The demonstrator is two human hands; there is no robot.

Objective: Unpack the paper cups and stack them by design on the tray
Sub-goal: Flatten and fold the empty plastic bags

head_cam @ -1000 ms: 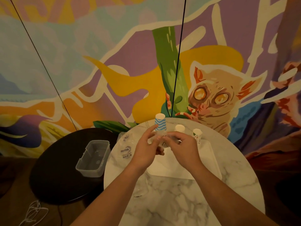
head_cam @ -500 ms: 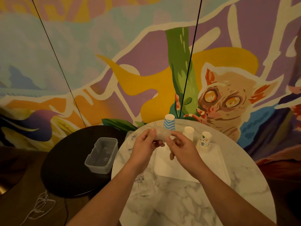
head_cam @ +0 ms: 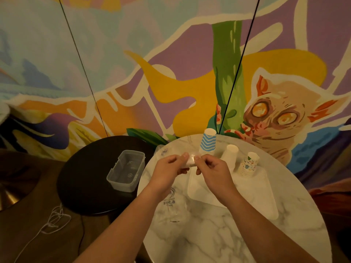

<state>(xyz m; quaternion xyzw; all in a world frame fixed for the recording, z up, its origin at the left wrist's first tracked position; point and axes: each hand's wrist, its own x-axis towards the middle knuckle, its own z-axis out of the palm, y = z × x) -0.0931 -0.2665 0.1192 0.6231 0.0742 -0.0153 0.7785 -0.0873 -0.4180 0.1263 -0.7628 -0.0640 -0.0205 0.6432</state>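
Note:
Above the white tray (head_cam: pixel 252 198) on the marble table, my left hand (head_cam: pixel 167 171) and my right hand (head_cam: pixel 214 171) together pinch a small clear plastic-wrapped bundle (head_cam: pixel 190 160); what is inside is blurred. At the tray's far edge stand three upside-down stacks: blue-and-white zigzag cups (head_cam: pixel 208 142), plain white cups (head_cam: pixel 229 155), and cups with a colourful pattern (head_cam: pixel 248 165). A clear empty wrapper with printed lettering (head_cam: pixel 171 202) lies on the table under my left wrist.
The round marble table (head_cam: pixel 228 236) stands against a painted mural wall. To its left is a lower dark round table (head_cam: pixel 87 179) bearing an empty clear plastic box (head_cam: pixel 126 172). White cord (head_cam: pixel 55 221) lies on the floor at the lower left.
The bundle sits between the fingertips of both hands, which have drawn closer together. The view has swung left and tilted, so the table appears further right.

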